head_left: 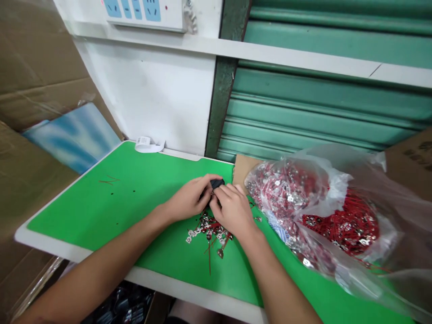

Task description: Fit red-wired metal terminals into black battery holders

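Note:
My left hand (191, 196) is closed around a small black plastic part (217, 183) above the green table mat. My right hand (232, 208) meets it from the right, its fingers pinched against the near side of the black part. Whatever those right fingertips hold is too small and covered to make out. Under and just in front of both hands lies a loose pile of small metal contact tabs with red wires (208, 226). One tab (220, 253) sits a little nearer the front edge.
Clear plastic bags (286, 189) full of red-wired tabs fill the right side. Loose wire bits (108, 180) and a curled white paper strip (148, 146) lie at left and back. A box of black parts (126, 303) stands below the table edge. Cardboard (30, 54) borders the left.

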Demonstrator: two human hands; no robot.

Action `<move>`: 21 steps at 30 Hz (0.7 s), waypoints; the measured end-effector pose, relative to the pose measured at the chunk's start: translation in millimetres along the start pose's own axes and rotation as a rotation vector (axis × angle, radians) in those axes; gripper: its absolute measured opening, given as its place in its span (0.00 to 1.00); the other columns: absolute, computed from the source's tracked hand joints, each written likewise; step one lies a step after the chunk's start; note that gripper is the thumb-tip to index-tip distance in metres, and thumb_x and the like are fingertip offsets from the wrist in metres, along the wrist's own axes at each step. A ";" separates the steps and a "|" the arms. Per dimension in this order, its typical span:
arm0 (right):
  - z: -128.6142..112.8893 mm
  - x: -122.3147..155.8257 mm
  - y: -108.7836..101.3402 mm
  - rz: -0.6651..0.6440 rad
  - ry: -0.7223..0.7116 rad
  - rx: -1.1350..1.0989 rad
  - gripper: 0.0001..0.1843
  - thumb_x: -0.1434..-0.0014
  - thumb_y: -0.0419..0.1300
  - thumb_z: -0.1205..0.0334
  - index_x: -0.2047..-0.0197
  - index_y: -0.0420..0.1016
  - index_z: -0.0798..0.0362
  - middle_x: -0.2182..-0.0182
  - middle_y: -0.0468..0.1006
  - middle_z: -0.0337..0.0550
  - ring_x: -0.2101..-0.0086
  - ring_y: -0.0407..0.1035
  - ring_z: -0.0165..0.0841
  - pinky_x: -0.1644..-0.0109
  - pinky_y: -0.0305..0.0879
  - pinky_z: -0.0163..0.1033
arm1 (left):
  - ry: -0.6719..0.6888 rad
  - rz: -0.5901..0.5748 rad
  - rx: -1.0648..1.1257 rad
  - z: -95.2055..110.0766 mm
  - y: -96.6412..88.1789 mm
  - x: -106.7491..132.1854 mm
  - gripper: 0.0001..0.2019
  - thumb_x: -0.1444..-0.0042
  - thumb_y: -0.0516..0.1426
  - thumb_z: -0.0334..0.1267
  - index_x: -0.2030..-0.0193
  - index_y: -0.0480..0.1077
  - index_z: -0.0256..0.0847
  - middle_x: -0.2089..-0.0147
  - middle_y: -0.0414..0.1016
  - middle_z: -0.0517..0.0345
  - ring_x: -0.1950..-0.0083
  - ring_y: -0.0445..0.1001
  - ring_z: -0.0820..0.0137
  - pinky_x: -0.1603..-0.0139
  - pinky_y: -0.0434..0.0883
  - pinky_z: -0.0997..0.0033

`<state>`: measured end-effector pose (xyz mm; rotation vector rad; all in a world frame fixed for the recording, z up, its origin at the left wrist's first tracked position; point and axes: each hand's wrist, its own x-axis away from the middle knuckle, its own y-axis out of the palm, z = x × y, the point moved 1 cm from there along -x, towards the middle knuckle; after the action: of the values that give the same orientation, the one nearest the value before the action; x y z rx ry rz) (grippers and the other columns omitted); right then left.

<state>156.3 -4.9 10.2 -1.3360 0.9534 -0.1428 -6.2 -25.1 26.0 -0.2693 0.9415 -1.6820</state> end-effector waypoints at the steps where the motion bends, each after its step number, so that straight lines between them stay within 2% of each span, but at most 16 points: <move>1: -0.1 0.0 -0.3 0.001 -0.004 0.000 0.09 0.35 0.56 0.67 0.68 0.73 0.54 0.69 0.77 0.42 0.64 0.66 0.36 0.56 0.53 0.44 | 0.001 -0.006 -0.008 -0.2 0.2 0.1 0.21 0.32 0.45 0.38 0.36 0.62 0.34 0.52 0.76 0.48 0.54 0.74 0.69 0.45 0.71 0.68; 8: -0.4 1.0 1.7 0.018 -0.008 0.022 0.08 0.37 0.57 0.69 0.68 0.74 0.54 0.70 0.77 0.42 0.65 0.67 0.36 0.56 0.53 0.44 | 0.043 -0.024 -0.080 0.3 1.7 0.9 0.21 0.31 0.44 0.37 0.35 0.62 0.36 0.46 0.76 0.45 0.48 0.75 0.66 0.44 0.71 0.63; 14: -1.4 0.4 5.2 0.064 -0.053 0.066 0.09 0.37 0.57 0.69 0.69 0.75 0.55 0.71 0.77 0.42 0.65 0.69 0.36 0.56 0.54 0.44 | 0.096 -0.043 -0.146 -1.7 2.8 1.3 0.22 0.31 0.43 0.36 0.33 0.60 0.38 0.43 0.75 0.44 0.47 0.75 0.64 0.47 0.72 0.62; 18: 0.2 -0.5 4.5 0.067 -0.059 0.069 0.09 0.37 0.57 0.69 0.69 0.75 0.55 0.70 0.78 0.43 0.65 0.69 0.37 0.57 0.54 0.45 | 0.135 -0.023 -0.128 -3.3 3.7 1.2 0.21 0.31 0.44 0.36 0.34 0.61 0.38 0.45 0.76 0.45 0.48 0.75 0.65 0.45 0.71 0.63; 21: 1.3 -0.5 1.1 0.068 0.005 -0.012 0.11 0.36 0.55 0.69 0.70 0.73 0.54 0.71 0.77 0.43 0.67 0.69 0.37 0.58 0.54 0.44 | 0.089 0.030 -0.050 -3.5 2.0 0.5 0.21 0.31 0.45 0.38 0.34 0.61 0.36 0.50 0.77 0.47 0.50 0.76 0.68 0.46 0.71 0.66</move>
<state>156.4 -3.2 9.4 -1.3128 1.0042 -0.0888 -7.1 -24.2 22.1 -0.2138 1.0500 -1.6560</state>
